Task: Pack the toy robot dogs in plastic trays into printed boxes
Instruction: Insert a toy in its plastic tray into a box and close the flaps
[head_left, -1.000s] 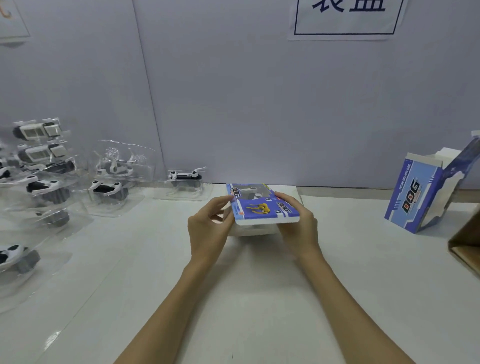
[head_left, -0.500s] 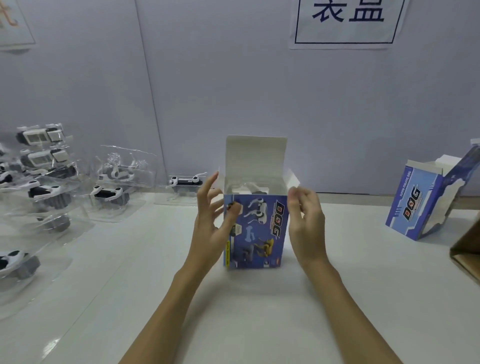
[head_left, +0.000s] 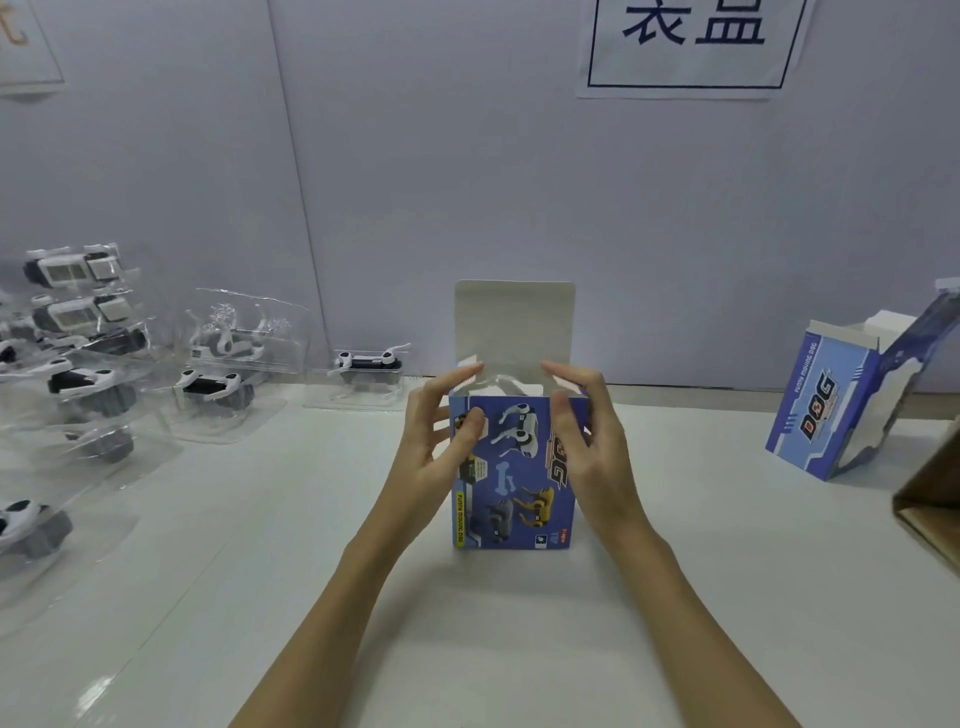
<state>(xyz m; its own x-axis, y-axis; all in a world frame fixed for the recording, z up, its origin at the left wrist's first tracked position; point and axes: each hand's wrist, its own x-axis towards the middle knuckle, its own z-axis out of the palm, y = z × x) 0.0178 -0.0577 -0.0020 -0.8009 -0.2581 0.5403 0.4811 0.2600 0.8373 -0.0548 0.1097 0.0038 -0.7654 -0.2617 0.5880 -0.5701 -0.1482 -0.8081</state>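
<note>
Left fingers: spread apart, nearly straight, tips at the small left flap at the top of the box. The thumb lies on the printed front face near its upper left corner. The left hand does not wrap the box; it touches it at the flap and the face.

Right fingers: likewise apart and extended, tips at the small right flap. The right hand lies against the box's right edge, thumb on the front face.

One box stands upright at centre frame on the table, between the two hands. Its tall rear lid stands up, open, grey inside. Clear plastic shows in the mouth; contents below cannot be made out.

A second box stands at right of frame, well apart, tilted, top open. Total printed boxes: two.

At the far right edge, one brown carton, partly cut off.

Left of frame: dogs in clear trays. One tray sits alone by the wall, just left of the hands. Two are stacked further left. A heap at upper left holds at least four; the exact count cannot be told. One more lies at the left edge.

One sign on the wall, upper right.
</note>
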